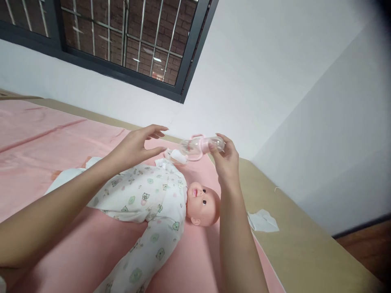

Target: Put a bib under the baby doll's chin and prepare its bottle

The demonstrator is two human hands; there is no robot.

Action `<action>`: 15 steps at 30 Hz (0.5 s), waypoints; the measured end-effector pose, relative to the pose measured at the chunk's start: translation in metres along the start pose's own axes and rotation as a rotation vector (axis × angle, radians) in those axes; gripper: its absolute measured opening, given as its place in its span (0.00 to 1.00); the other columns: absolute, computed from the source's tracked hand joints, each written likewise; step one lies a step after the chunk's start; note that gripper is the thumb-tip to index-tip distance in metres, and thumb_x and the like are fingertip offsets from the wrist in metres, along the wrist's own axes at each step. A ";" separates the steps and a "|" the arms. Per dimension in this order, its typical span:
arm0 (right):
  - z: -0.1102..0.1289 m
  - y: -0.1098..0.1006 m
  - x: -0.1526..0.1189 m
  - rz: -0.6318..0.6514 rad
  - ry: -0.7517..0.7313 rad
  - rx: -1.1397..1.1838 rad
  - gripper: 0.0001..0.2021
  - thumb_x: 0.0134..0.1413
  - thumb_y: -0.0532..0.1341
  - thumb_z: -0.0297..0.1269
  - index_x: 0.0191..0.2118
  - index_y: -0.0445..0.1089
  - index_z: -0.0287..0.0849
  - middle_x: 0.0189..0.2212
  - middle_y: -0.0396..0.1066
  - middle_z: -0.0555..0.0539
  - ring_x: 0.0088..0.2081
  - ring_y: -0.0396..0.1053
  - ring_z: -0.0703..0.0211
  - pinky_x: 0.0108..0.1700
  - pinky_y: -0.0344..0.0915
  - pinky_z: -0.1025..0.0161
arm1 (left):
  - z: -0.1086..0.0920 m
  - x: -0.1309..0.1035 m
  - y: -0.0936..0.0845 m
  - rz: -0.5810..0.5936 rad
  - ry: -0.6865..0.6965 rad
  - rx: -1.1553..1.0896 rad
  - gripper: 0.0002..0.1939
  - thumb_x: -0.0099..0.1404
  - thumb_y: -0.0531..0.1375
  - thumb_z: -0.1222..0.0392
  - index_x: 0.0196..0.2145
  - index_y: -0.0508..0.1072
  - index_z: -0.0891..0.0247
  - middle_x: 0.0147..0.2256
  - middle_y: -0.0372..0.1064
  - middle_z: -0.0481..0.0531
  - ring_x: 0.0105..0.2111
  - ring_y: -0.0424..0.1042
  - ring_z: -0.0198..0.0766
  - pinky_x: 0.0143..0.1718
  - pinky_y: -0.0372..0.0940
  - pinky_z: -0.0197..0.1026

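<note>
My right hand [226,156] grips a clear baby bottle [191,146] by its capped end. The bottle lies sideways in the air and has a pink collar and pink side handles. To its left, my left hand [143,144] is open, thumb and fingers apart, with nothing between them. Below my hands a baby doll [203,203] lies on its back in a white printed outfit [152,195], its head toward the right. Something white [179,156], perhaps a tissue, shows just under the bottle near the doll's sleeve; I cannot tell what it rests on.
A pink sheet [39,134] spreads under the doll over a wooden surface [275,203]. A crumpled white tissue [263,221] lies on the wood at the right. Behind are a white wall [259,61] and a dark-framed barred window [122,36].
</note>
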State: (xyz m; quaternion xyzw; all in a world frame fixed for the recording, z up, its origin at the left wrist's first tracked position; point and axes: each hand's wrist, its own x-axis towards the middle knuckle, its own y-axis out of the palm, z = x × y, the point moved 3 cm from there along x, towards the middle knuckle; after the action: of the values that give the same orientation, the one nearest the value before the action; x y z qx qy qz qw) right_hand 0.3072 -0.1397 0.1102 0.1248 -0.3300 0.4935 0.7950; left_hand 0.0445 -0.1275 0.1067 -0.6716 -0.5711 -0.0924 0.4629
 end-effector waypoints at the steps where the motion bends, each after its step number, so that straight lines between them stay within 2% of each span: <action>1: -0.014 -0.011 0.007 -0.071 0.010 -0.047 0.28 0.42 0.66 0.49 0.51 0.66 0.43 0.46 0.70 0.44 0.43 0.69 0.56 0.49 0.65 0.55 | -0.001 0.000 -0.002 0.011 -0.013 -0.012 0.19 0.62 0.60 0.52 0.50 0.70 0.58 0.47 0.72 0.51 0.45 0.71 0.41 0.47 0.66 0.43; 4: -0.063 -0.043 0.021 -0.135 0.115 -0.177 0.31 0.37 0.67 0.47 0.51 0.68 0.41 0.43 0.71 0.43 0.38 0.69 0.56 0.45 0.66 0.54 | -0.010 -0.002 -0.003 0.127 -0.042 -0.052 0.11 0.64 0.57 0.53 0.36 0.75 0.61 0.37 0.75 0.49 0.32 0.71 0.35 0.35 0.65 0.37; 7: -0.108 -0.070 0.023 -0.190 0.260 -0.284 0.30 0.35 0.66 0.44 0.49 0.70 0.40 0.39 0.72 0.43 0.36 0.69 0.56 0.43 0.65 0.54 | -0.030 -0.007 0.007 0.295 0.025 -0.075 0.11 0.66 0.56 0.56 0.32 0.75 0.62 0.30 0.73 0.46 0.28 0.69 0.32 0.29 0.62 0.34; 9: -0.127 -0.081 0.020 -0.219 0.295 -0.373 0.29 0.36 0.64 0.43 0.48 0.71 0.39 0.40 0.72 0.42 0.37 0.69 0.54 0.44 0.65 0.54 | -0.045 -0.017 0.018 0.442 0.136 -0.052 0.09 0.66 0.55 0.59 0.31 0.74 0.62 0.29 0.73 0.45 0.27 0.68 0.31 0.28 0.60 0.33; 12: -0.143 -0.086 0.014 -0.244 0.297 -0.485 0.28 0.38 0.62 0.43 0.50 0.70 0.40 0.42 0.72 0.41 0.40 0.70 0.51 0.46 0.64 0.54 | -0.064 -0.045 0.043 0.667 0.331 -0.017 0.07 0.64 0.57 0.64 0.29 0.73 0.61 0.27 0.72 0.42 0.25 0.67 0.28 0.26 0.59 0.32; 14: -0.148 -0.085 0.011 -0.263 0.290 -0.518 0.29 0.40 0.61 0.43 0.52 0.69 0.40 0.44 0.72 0.40 0.42 0.70 0.50 0.47 0.64 0.53 | -0.072 -0.070 0.062 0.742 0.539 -0.032 0.05 0.64 0.59 0.63 0.30 0.72 0.59 0.27 0.71 0.41 0.26 0.68 0.28 0.30 0.63 0.31; 15: -0.149 -0.084 0.010 -0.273 0.279 -0.526 0.29 0.41 0.60 0.44 0.52 0.68 0.40 0.44 0.72 0.40 0.43 0.70 0.50 0.48 0.63 0.53 | -0.075 -0.082 0.071 0.708 0.660 -0.034 0.05 0.65 0.59 0.60 0.31 0.73 0.58 0.28 0.72 0.42 0.26 0.68 0.28 0.30 0.64 0.31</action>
State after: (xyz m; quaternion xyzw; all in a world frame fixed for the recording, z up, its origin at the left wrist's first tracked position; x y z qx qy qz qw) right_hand 0.4429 -0.0954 0.0159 -0.1108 -0.3143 0.2926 0.8963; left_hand 0.1086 -0.2319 0.0582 -0.7670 -0.1286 -0.1464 0.6114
